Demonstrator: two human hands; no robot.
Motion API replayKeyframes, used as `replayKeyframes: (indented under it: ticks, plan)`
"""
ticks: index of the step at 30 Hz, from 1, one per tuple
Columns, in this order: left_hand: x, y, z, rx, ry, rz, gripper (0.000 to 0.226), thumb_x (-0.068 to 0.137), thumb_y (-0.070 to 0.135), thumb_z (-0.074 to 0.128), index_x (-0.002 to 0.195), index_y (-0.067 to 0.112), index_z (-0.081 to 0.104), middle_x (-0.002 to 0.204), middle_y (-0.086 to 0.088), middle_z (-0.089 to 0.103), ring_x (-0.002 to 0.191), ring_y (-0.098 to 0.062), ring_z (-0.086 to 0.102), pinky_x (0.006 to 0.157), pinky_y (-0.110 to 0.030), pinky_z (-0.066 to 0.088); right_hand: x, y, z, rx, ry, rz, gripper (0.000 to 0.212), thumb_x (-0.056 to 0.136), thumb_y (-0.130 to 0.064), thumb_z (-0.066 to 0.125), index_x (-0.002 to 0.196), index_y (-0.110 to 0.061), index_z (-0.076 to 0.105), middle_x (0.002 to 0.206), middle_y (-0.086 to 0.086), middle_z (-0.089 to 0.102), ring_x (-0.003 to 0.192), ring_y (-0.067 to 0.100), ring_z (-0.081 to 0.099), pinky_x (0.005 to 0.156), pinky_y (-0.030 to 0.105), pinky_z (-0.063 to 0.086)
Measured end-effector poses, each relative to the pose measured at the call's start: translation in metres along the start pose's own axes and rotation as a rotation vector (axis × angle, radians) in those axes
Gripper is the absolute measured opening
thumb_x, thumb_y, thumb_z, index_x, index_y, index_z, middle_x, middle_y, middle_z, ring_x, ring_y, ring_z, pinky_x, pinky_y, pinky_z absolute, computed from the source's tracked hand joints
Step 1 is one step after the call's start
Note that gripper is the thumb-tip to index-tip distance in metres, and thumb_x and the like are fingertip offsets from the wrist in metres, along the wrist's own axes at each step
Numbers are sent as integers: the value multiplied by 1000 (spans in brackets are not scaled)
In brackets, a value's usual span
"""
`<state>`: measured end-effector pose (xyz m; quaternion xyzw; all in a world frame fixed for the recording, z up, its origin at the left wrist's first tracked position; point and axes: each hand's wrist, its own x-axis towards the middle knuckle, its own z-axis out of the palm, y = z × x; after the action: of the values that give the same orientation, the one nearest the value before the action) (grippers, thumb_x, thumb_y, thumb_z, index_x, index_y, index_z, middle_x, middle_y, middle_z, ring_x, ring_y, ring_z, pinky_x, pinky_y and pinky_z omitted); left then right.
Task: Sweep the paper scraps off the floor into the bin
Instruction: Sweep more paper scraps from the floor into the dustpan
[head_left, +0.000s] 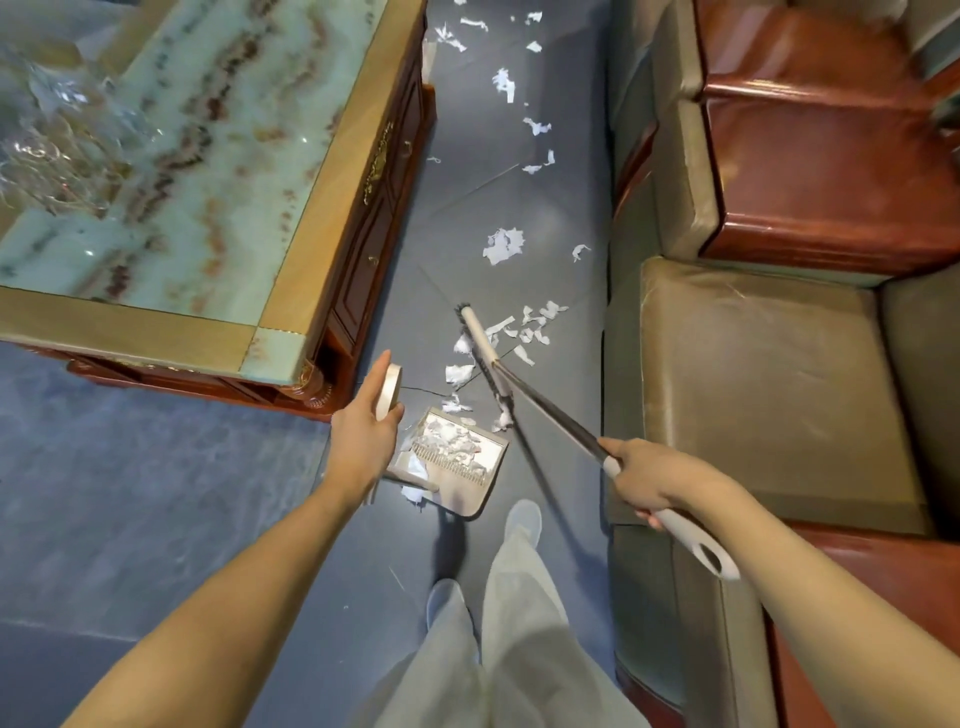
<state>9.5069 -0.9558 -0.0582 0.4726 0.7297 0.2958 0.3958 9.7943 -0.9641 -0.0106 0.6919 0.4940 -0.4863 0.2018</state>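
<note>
My right hand (652, 480) grips the grey handle of a long broom (550, 410). Its white head (483, 353) rests on the floor among paper scraps (530, 325). My left hand (366, 421) holds the top of the dustpan's upright handle (389, 392). The beige dustpan (467, 499) stands on the floor just below the broom head, with several white scraps lying in it. More scraps (503, 245) trail away up the grey floor, and another cluster of scraps (504, 85) lies farther off.
A marble-topped wooden table (208, 171) fills the left, its corner close to my left hand. Sofas with olive cushions (753, 374) and red wooden arms line the right. The floor strip between them is narrow. My legs and shoes (522, 522) are below the dustpan.
</note>
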Motion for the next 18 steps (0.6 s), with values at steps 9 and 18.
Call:
replayKeyframes:
  ticks: [9, 18]
  plan:
    - [58, 40, 29, -15, 140, -101, 63, 93, 8, 55, 142, 44, 37, 133, 2, 53, 113, -30, 55, 104, -41, 42, 138, -20, -133, -361, 181, 33, 62, 82, 0, 53, 141, -11, 40, 131, 14, 58, 110, 32, 61, 75, 29, 50]
    - [88, 59, 33, 69, 158, -146, 64, 95, 12, 55, 136, 57, 34, 137, -1, 55, 117, -34, 54, 104, -45, 42, 204, -35, -195, -375, 91, -27, 45, 81, 3, 50, 126, -2, 50, 105, 17, 65, 85, 32, 66, 63, 32, 50]
